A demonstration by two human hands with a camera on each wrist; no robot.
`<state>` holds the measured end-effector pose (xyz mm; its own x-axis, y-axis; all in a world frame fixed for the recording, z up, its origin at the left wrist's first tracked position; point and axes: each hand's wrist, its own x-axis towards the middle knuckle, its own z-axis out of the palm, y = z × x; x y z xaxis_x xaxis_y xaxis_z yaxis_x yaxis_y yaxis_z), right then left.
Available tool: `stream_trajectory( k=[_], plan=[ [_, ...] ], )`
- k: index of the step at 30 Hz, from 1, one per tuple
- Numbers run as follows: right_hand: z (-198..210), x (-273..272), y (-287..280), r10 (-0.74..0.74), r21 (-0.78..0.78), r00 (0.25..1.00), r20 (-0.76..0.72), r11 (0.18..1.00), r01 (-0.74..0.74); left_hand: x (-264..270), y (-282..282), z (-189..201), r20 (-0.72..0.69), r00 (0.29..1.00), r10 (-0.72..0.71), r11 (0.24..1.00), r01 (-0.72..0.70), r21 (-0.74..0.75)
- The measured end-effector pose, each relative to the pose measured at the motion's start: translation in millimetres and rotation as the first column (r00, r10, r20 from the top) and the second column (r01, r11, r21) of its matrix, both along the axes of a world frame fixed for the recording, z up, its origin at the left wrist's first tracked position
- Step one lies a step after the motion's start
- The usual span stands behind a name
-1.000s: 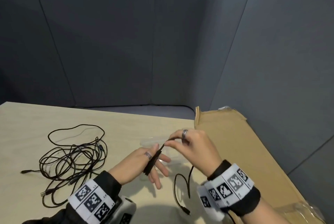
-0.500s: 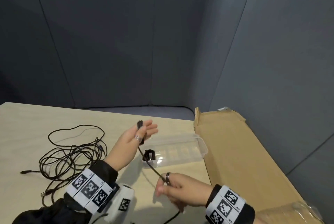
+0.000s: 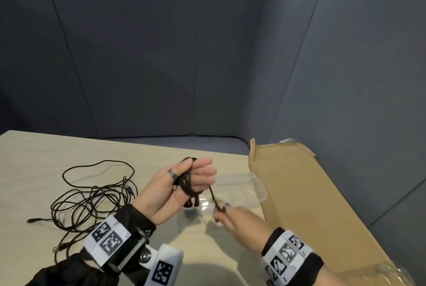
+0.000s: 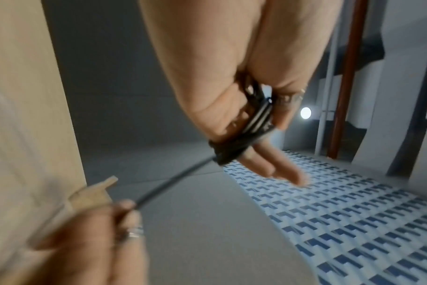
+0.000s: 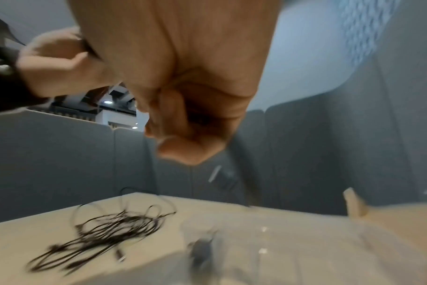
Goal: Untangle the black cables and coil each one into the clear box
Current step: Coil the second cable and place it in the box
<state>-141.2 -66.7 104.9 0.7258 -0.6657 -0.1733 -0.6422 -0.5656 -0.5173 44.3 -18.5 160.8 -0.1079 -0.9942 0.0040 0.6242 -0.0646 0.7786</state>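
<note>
My left hand (image 3: 193, 177) is raised over the clear box (image 3: 255, 190), fingers straight. A black cable coil (image 3: 187, 182) is wound round them, and the thumb pins it in the left wrist view (image 4: 229, 152). A taut strand runs from the coil down to my right hand (image 3: 222, 213), which pinches it between thumb and fingers just in front of the box. In the box's left end lies a small dark coiled cable (image 3: 191, 205), partly hidden by my left hand. The tangle of black cables (image 3: 92, 195) lies on the table to the left.
A flattened cardboard box (image 3: 299, 193) lies along the table's right side, touching the clear box's far end. Grey padded panels (image 3: 138, 66) wall in the table at the back and right. Loose plug ends (image 3: 32, 220) stick out of the tangle toward the left.
My right hand pulled the cable down and away from the left hand, then came back up toward the box. More turns of cable now sit round my left fingers.
</note>
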Motion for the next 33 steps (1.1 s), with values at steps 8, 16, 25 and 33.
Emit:
stream_trajectory(
  k=[8, 16, 25, 33],
  plan=[
    [7.1, 7.0, 9.8, 0.028, -0.26, 0.999, 0.046, 0.966, -0.015, 1.5, -16.5, -43.4, 0.842, 0.534, 0.077, 0.994, 0.022, -0.105],
    [18.0, -10.2, -22.9, -0.112, -0.33, 0.972, 0.206, 0.927, 0.177, 0.5, -5.5, -36.8, 0.711, 0.645, -0.28, 0.947, 0.306, 0.096],
    [-21.3, -1.2, 8.4, 0.005, 0.113, 0.998, 0.064, 0.994, -0.012, 1.2, -16.1, -21.0, -0.152, 0.972, 0.178, 0.984, -0.172, 0.055],
    [30.9, 4.5, 28.1, -0.014, -0.354, 1.0, -0.002, 0.935, 0.012, 2.8, -14.5, -60.3, 0.92, 0.383, 0.081, 0.996, 0.001, -0.088]
  ],
)
